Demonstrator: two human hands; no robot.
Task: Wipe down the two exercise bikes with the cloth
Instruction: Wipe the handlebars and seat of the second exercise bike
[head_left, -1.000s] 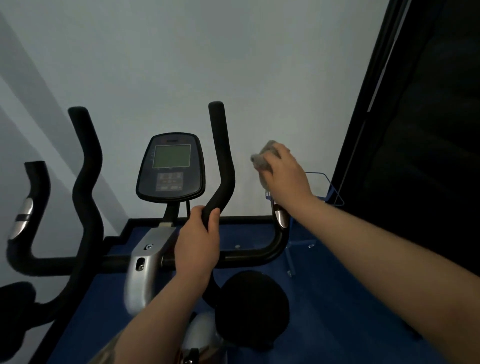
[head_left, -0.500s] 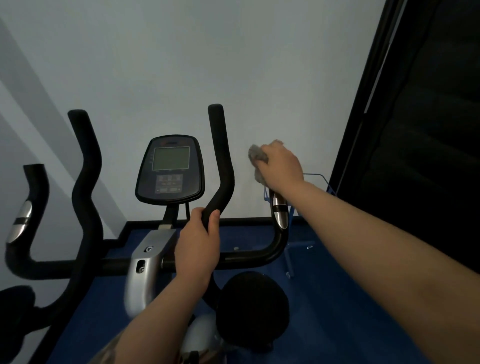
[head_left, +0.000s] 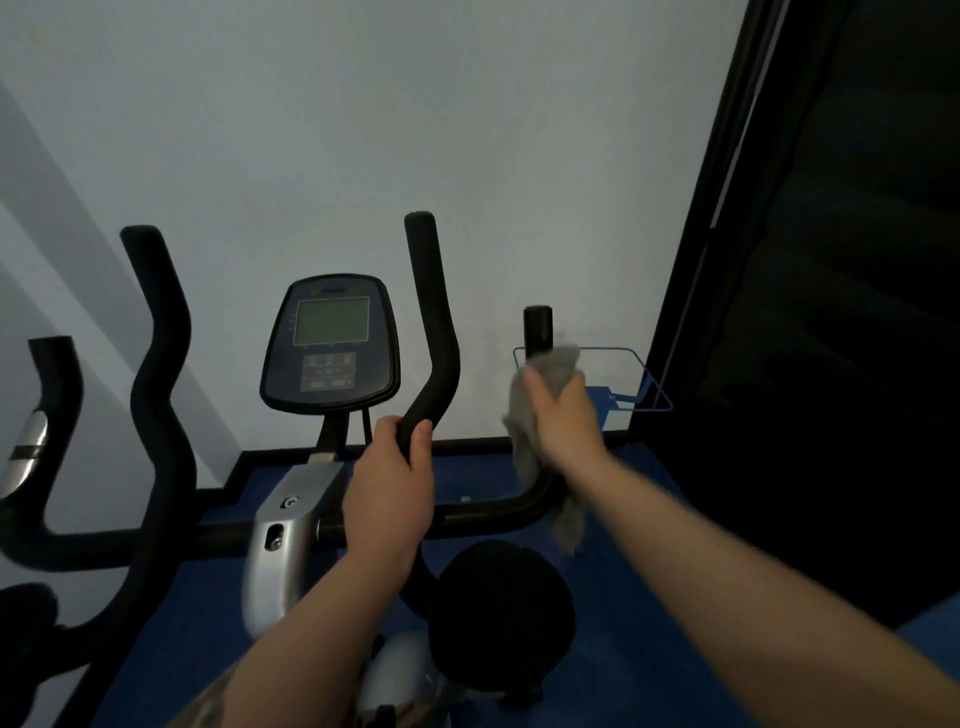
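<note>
One exercise bike stands in front of me, with a console (head_left: 330, 345) between black handlebars. My left hand (head_left: 390, 493) grips the inner right upright bar (head_left: 434, 332) near its base. My right hand (head_left: 563, 423) holds a grey cloth (head_left: 524, 415) wrapped round the short outer right handle (head_left: 537, 330), just below its black tip. The cloth's loose end hangs down past the bend of the bar. The left-side bars (head_left: 156, 364) of the same bike show at the left, one with a silver sensor (head_left: 26, 452).
A plain pale wall is close behind the bike. A dark window or door frame (head_left: 691, 291) runs down the right side. A blue wire holder (head_left: 644, 384) sits by the wall. The floor (head_left: 649, 597) is blue. A round black knob (head_left: 501, 616) sits below the handlebar.
My right hand has slid down the outer right handle with the cloth, uncovering its black tip. My left hand keeps the same grip.
</note>
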